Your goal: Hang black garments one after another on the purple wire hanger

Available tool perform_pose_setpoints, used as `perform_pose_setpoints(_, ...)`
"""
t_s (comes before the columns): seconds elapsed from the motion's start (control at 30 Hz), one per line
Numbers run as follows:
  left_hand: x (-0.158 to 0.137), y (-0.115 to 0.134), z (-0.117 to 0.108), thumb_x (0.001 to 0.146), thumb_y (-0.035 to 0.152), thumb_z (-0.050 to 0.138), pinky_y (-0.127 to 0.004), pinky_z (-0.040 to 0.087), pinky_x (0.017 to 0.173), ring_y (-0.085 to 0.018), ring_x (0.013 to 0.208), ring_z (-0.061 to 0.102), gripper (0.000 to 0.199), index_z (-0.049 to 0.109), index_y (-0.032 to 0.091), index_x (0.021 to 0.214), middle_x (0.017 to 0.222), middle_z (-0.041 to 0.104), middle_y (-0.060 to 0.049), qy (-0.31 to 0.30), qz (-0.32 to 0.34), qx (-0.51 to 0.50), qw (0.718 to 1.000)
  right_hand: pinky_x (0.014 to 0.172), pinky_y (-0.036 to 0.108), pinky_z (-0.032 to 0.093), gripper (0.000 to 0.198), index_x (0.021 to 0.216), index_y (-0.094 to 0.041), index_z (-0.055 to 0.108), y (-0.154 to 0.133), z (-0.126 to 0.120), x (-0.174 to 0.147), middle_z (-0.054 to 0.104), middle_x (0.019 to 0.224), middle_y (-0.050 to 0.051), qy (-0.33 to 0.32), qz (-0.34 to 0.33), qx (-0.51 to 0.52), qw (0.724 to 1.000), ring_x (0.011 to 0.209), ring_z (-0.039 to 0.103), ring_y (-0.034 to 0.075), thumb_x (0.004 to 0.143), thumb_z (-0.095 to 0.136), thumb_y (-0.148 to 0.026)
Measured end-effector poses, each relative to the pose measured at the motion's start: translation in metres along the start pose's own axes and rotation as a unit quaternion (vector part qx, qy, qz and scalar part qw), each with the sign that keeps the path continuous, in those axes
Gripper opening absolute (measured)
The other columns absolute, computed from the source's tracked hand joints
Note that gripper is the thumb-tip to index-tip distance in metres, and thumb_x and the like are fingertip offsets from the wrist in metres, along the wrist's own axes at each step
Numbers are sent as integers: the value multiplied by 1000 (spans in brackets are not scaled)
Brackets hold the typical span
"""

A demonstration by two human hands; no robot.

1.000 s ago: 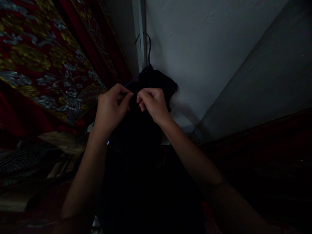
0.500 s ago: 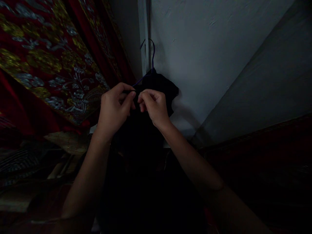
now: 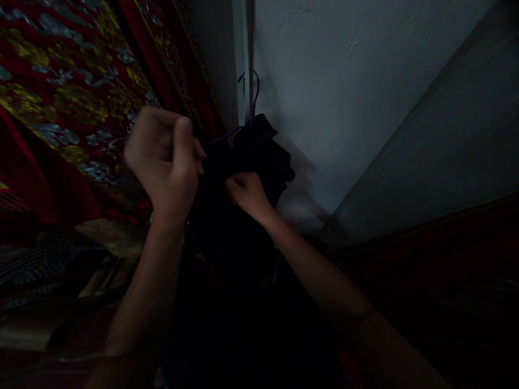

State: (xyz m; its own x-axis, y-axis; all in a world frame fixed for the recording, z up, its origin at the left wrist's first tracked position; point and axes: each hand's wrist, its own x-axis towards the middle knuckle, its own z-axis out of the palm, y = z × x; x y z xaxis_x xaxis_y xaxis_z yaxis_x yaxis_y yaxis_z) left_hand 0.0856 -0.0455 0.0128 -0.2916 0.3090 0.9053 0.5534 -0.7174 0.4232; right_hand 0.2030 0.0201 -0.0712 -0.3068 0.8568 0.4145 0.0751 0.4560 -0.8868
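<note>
A black garment (image 3: pixel 259 156) hangs on a thin purple hanger (image 3: pixel 256 97), whose hook is caught at a narrow pale strip (image 3: pixel 243 48) on the wall. My right hand (image 3: pixel 247 192) is closed on the front of the garment, its fingertips lost against the dark cloth. Raised to the left of the garment is my left hand (image 3: pixel 166 151), slightly smeared by motion. Its fingers are curled and the thumb presses against them. Anything pinched there is too small or dark to make out.
Red cloth with gold and silver embroidery (image 3: pixel 77 102) hangs at the left. A pale wall (image 3: pixel 348 92) rises behind the garment to the right. Dim clutter, including a striped cloth (image 3: pixel 32 270) and a pale woven-looking item (image 3: pixel 113 235), lies at lower left.
My left hand has pulled away from the garment, up and to the left, towards the camera. My right hand has moved slightly down, and the garment's top has shifted.
</note>
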Motion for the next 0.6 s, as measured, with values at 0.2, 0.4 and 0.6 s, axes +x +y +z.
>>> perform_pose_setpoints(0.2, -30, -57, -64, 93, 26, 54, -28, 51, 64, -10, 60, 54, 25, 43, 23, 70, 61, 41, 5, 178, -232, -110, 950, 44, 20, 26, 22, 53, -19, 56, 39, -6, -56, 45, 38, -7, -16, 91, 107, 990, 37, 40, 8, 73, 51, -26)
perform_pose_setpoints(0.4, -159, -98, -36, 72, 48, 72, -25, 50, 67, -12, 66, 61, 37, 46, 22, 73, 63, 54, 4, 194, -485, -180, 833, 41, 23, 25, 22, 50, -20, 56, 43, -2, -113, 46, 40, -4, 5, 146, 222, 964, 35, 38, 8, 69, 53, -30)
perform_pose_setpoints(0.6, -208, -54, 18, 66, 45, 85, -26, 50, 74, -14, 76, 65, 37, 64, 18, 77, 78, 66, 0, 94, -538, -278, 790, 43, 26, 21, 33, 44, -22, 46, 84, -14, -143, 38, 43, -4, 210, 224, 261, 915, 39, 30, 9, 70, 59, -38)
